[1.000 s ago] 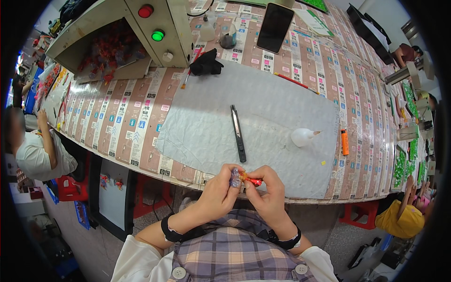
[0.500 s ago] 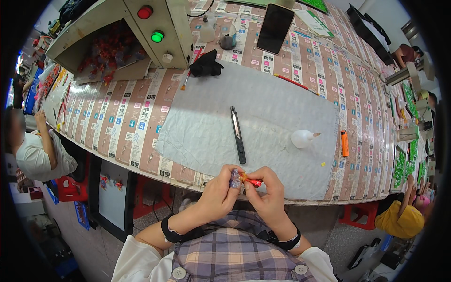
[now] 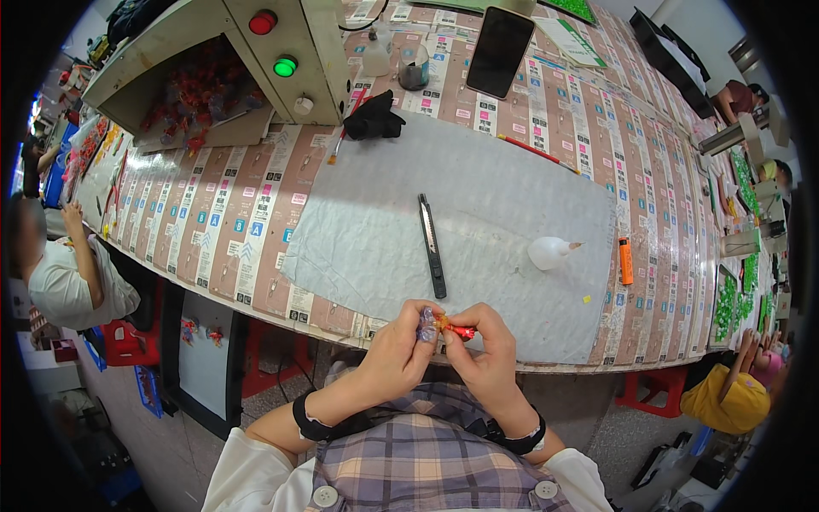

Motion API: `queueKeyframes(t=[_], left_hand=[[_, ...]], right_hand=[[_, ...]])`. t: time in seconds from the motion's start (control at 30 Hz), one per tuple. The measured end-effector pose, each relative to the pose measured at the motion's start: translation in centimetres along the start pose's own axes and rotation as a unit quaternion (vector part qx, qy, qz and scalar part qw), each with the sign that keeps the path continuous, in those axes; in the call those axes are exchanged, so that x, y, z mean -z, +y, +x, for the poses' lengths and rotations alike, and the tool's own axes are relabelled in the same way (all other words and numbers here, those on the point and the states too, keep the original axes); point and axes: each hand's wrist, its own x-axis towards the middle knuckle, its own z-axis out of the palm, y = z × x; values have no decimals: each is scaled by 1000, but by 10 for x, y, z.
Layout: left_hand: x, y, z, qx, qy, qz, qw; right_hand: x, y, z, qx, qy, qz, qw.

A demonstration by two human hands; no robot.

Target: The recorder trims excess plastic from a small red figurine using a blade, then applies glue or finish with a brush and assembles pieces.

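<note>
at the counter [image 3: 213, 213] edge, left hand [image 3: 394, 354] and right hand [image 3: 486, 358] fingers both pinched tight on a small red-orange trinket [image 3: 445, 325], utility knife [image 3: 432, 246] just beyond

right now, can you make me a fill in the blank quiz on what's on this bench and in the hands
1. Both hands, left hand and right hand, pinch one small ____ and silvery piece.
2. The black utility knife lies on the grey ____.
3. The small white bottle lies on its ____.
4. Beside the mat lies an ____ lighter.

Missing words: red; mat; side; orange
</note>
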Motion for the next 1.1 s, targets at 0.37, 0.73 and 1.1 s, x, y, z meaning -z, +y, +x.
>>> queueKeyframes(t=[0.37, 0.73, 1.1], left_hand=[[0, 2, 0, -1, 1, 3, 1000], [-1, 1, 0, -5, 3, 4, 1000], [0, 4, 1, 11, -3, -6, 1000]], right_hand=[[1, -1, 0, -1, -1, 0, 1000], [1, -1, 0, -2, -2, 1, 1000], [2, -1, 0, -20, -9, 19, 1000]])
